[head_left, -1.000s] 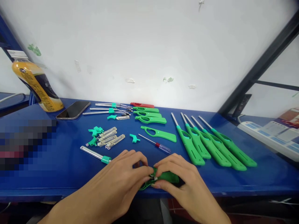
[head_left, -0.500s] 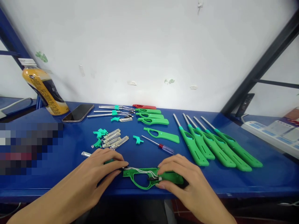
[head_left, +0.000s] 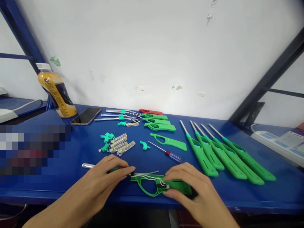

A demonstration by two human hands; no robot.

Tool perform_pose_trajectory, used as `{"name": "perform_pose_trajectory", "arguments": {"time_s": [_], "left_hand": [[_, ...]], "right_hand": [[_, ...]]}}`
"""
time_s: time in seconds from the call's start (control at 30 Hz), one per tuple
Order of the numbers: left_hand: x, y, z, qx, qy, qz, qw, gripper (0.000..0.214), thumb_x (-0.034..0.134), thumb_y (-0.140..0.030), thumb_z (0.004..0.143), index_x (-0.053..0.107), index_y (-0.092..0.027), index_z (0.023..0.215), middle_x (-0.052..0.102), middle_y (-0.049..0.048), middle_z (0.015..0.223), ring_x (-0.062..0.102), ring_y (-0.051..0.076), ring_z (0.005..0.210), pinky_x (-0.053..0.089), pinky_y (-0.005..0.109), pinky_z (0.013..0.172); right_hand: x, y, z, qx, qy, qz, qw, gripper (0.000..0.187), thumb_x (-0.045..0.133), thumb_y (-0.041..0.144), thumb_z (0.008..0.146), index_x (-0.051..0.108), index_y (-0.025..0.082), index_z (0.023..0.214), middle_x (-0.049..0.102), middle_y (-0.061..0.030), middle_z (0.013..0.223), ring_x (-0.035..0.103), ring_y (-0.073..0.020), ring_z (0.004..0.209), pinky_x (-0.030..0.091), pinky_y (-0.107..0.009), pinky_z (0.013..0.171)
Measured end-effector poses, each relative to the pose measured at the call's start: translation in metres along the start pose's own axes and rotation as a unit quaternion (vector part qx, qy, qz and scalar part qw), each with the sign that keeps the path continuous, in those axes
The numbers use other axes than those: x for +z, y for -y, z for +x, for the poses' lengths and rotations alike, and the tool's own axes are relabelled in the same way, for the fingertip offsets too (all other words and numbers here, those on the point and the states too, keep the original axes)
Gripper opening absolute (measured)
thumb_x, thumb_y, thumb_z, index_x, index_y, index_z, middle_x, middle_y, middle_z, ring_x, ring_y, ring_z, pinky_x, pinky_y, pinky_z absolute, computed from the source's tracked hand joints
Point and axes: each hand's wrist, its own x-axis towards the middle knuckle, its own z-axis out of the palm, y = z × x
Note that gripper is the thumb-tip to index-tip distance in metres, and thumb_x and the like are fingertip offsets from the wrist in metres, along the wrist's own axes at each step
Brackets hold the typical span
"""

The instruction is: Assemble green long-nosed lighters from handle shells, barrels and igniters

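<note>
My left hand [head_left: 110,174] is closed around a lighter's metal tube [head_left: 87,165]; the green collar on it is mostly hidden by my fingers. White wires [head_left: 148,176] run from that hand over an open green lighter handle half [head_left: 178,186] with a finger loop. A thin grey tube [head_left: 153,172] sticks out above the loop. My right hand [head_left: 197,185] grips the wide end of the handle half. Its thumb and index finger also pinch a small black-and-white igniter [head_left: 163,186] at the wires' end.
Several assembled green lighters [head_left: 206,160] lie at right. A screwdriver [head_left: 173,155], a teal trigger [head_left: 144,145], a loose green handle half [head_left: 171,142] and metal-framed parts [head_left: 122,144] lie beyond my hands. A phone [head_left: 86,116] and a bottle [head_left: 59,95] stand back left.
The view has shifted, so the scene sits slightly farther right and lower. The thin grey tube now shows above the handle loop. Both hands keep their holds.
</note>
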Motion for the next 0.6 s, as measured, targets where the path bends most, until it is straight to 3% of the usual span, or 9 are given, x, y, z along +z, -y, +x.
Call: {"name": "perform_pose_trajectory", "arguments": {"time_s": [0.17,0.6], "left_hand": [[0.003,0.000,0.003,0.024,-0.021,-0.006,0.999,0.047,0.044,-0.007,0.111,0.063,-0.036,0.143,0.067,0.0002,0.126,0.067,0.010,0.115,0.055,0.016,0.101],[0.000,-0.010,0.001,-0.063,0.006,-0.033,0.997,0.029,0.049,-0.025,0.114,0.068,-0.033,0.134,0.070,-0.0009,0.130,0.073,0.011,0.117,0.057,0.016,0.105]], "right_hand": [[0.000,-0.001,0.001,-0.012,-0.009,-0.004,1.000,0.015,0.081,0.030,0.097,0.074,0.039,0.106,0.078,0.0080,0.106,0.074,-0.0139,0.097,0.057,-0.023,0.087],[0.001,-0.001,0.001,-0.024,-0.021,-0.020,0.999,0.014,0.084,0.029,0.094,0.076,0.035,0.103,0.078,0.0044,0.103,0.076,-0.0161,0.095,0.061,-0.024,0.086]]}}
